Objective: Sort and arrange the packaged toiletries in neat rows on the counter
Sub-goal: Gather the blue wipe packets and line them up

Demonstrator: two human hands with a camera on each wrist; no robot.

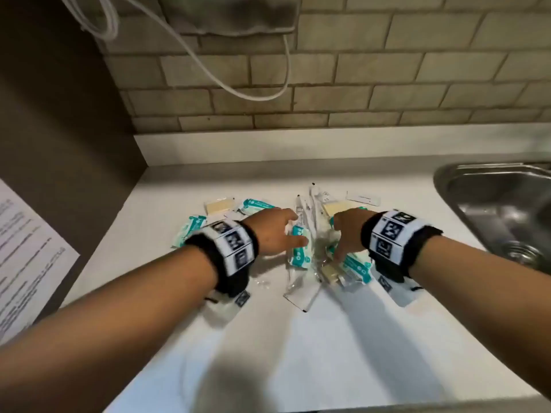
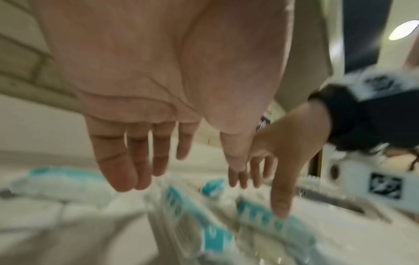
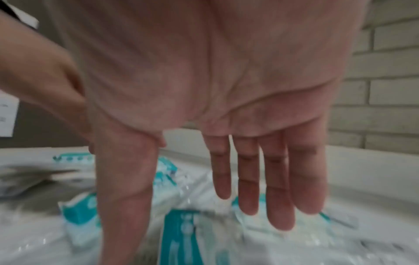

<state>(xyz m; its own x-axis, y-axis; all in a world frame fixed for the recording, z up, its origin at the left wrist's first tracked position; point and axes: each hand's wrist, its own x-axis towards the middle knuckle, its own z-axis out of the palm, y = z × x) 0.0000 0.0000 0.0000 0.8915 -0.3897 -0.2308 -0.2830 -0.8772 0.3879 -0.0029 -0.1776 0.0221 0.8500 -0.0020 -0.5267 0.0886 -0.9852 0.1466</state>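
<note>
A loose heap of packaged toiletries (image 1: 301, 251) lies mid-counter: teal-and-white sachets (image 2: 217, 238), clear toothbrush sleeves (image 1: 307, 213) and pale soap bars (image 1: 219, 206). My left hand (image 1: 277, 234) hovers palm down over the heap's left side, its fingers (image 2: 122, 170) straight and spread, holding nothing. My right hand (image 1: 346, 231) hangs over the right side, fingers (image 3: 276, 193) straight and pointing down. Its thumb (image 3: 124, 197) reaches toward a teal sachet (image 3: 181, 238); contact is blurred.
The white counter (image 1: 298, 338) ends at a tiled wall (image 1: 357, 84) behind. A steel sink (image 1: 501, 204) sits at the right. A printed sheet (image 1: 26, 257) hangs on the dark panel at the left. White cords (image 1: 208, 70) dangle above.
</note>
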